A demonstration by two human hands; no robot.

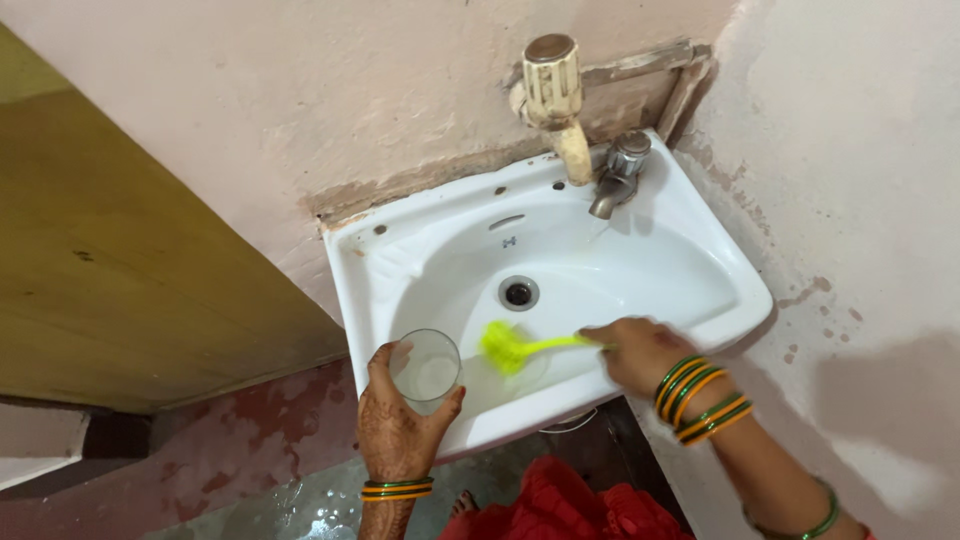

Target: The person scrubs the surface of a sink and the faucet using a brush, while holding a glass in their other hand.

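A bright yellow-green brush lies with its bristle head against the inner front wall of the white wall-mounted sink, below the drain. The right hand is closed around its handle. The left hand grips a clear glass over the sink's front rim. A metal tap stands behind.

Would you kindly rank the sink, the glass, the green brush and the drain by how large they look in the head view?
Largest to smallest:
1. white sink
2. green brush, counting its handle
3. clear glass, nearly as large, and nearer the camera, so unsure
4. drain
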